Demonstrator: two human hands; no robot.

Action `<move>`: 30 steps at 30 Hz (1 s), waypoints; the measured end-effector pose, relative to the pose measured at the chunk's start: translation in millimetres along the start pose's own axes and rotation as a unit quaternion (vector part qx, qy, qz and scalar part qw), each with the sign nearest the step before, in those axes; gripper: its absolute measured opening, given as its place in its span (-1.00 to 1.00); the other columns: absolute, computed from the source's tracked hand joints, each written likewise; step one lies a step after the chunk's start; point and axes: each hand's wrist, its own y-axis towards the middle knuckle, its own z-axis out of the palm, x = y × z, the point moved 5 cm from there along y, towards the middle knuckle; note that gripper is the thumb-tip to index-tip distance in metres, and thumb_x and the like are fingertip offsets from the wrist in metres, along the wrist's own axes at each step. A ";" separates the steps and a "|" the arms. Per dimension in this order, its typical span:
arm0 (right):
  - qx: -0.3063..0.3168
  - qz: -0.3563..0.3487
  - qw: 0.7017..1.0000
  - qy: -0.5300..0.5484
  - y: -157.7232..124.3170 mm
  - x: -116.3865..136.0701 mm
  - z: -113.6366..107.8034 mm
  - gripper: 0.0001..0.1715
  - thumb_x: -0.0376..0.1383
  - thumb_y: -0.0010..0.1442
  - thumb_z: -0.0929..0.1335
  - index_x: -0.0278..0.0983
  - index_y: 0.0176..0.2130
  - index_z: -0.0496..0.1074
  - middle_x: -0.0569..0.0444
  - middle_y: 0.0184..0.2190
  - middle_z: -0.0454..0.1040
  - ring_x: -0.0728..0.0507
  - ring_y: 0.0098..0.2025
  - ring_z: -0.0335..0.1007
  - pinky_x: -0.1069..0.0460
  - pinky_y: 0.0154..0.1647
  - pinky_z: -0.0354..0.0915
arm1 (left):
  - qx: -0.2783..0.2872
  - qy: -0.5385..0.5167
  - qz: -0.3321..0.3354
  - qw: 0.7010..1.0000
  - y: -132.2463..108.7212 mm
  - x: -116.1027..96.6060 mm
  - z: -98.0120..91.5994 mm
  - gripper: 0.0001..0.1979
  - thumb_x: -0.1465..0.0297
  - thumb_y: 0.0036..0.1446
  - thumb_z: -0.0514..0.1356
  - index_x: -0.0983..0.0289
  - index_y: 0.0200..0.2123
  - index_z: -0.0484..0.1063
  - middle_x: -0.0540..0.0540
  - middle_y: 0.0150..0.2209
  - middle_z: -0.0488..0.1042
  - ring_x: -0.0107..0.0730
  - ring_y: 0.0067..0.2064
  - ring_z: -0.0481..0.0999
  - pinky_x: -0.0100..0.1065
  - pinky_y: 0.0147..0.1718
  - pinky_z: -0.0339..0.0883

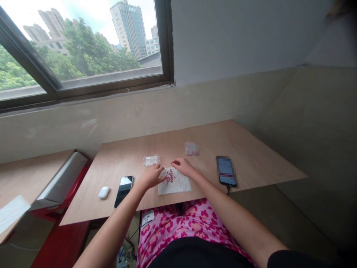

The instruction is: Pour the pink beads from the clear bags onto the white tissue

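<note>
Left grip [152, 176] pinches light, slippery clear bag [162, 173] by its edge; right grip [181, 166] narrow, empty, near loose pink beads [170, 175].

Left hand [152, 176] and right hand [182, 167]: bare, palm down, extended forward, fingers loosely curled, held just apart.

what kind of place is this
Probably a small indoor work room, a few floors up in a city: a plywood desk sits under a window facing tower blocks, with a mouse and a phone on it.
</note>
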 end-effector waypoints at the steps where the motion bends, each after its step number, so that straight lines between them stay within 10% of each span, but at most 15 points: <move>1: 0.000 0.008 1.000 -0.006 -7.0 -5.1 0.4 -0.80 -0.33 0.27 0.35 -0.29 -0.20 0.61 0.00 -0.27 0.65 -0.14 -0.26 0.54 0.06 -0.21 0.35 | 0.005 0.002 0.007 1.000 2.4 -2.6 0.0 -0.65 0.11 0.22 0.24 0.15 -0.02 0.52 0.27 -0.04 0.49 0.10 0.02 0.48 -0.09 -0.01 0.31; 17: -0.045 -0.047 0.995 -0.076 -39.1 -2.9 7.9 -0.83 -0.46 0.26 0.35 -0.25 -0.27 0.54 0.02 -0.28 0.58 -0.14 -0.21 0.49 0.04 -0.13 0.31 | 0.022 0.024 0.058 0.998 21.1 -17.1 -9.7 -0.60 0.04 0.16 0.30 0.17 -0.06 0.52 0.30 -0.02 0.47 0.16 0.09 0.40 0.02 0.12 0.18; 30: 0.007 -0.040 0.996 -0.077 -31.5 -3.6 4.7 -0.81 -0.46 0.17 0.39 -0.26 -0.25 0.59 0.03 -0.28 0.62 -0.13 -0.26 0.51 0.07 -0.17 0.33 | -0.143 -0.010 -0.095 0.985 24.0 87.4 -17.8 -0.56 0.22 0.39 0.00 0.27 0.17 0.44 0.31 0.08 0.47 0.02 0.11 0.44 -0.04 0.16 0.22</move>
